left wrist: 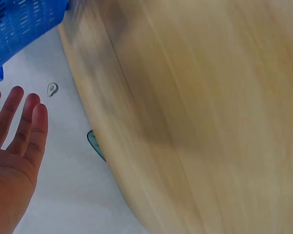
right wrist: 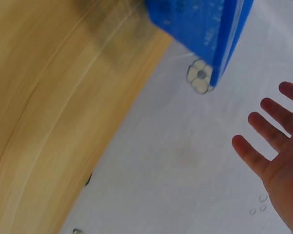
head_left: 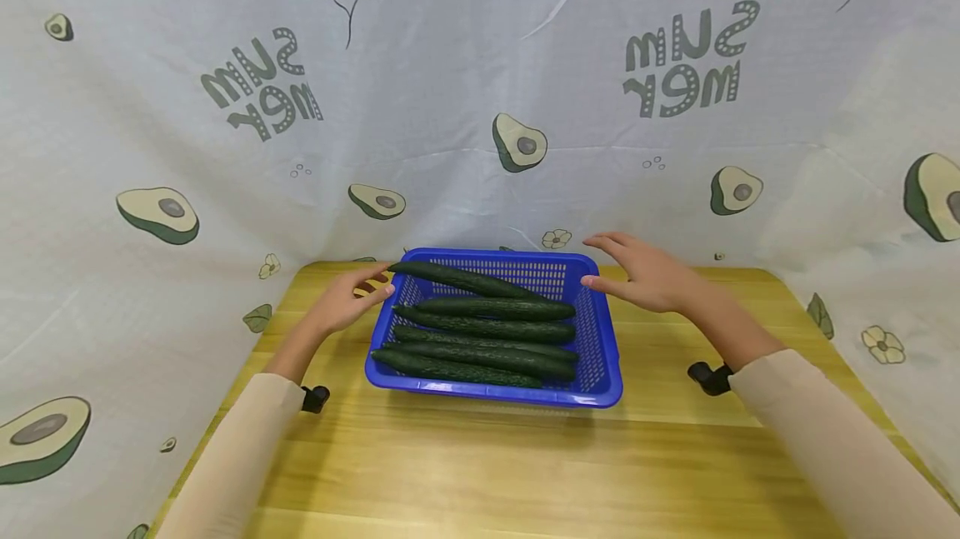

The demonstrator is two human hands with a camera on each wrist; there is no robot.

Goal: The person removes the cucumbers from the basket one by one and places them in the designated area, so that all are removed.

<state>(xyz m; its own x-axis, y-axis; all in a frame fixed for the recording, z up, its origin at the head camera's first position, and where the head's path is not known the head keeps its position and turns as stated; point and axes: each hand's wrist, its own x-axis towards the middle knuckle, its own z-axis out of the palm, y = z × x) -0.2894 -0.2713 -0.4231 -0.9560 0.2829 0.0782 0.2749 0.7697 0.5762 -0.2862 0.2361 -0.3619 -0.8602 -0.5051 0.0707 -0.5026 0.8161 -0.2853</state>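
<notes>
Here, the left hand [head_left: 347, 301] and right hand [head_left: 649, 274], loosely spread and well apart, flank a blue basket [head_left: 480, 391] holding cucumbers [head_left: 495, 329].

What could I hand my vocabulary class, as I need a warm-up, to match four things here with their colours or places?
1. Cucumbers
2. Plastic basket
3. Table
4. Backdrop cloth

A. Yellowish wood grain, beneath everything set down
B. Whitish, with avocado prints
C. Dark green, lying side by side
D. Blue, with slotted walls

Pairs: 1-C, 2-D, 3-A, 4-B
</notes>
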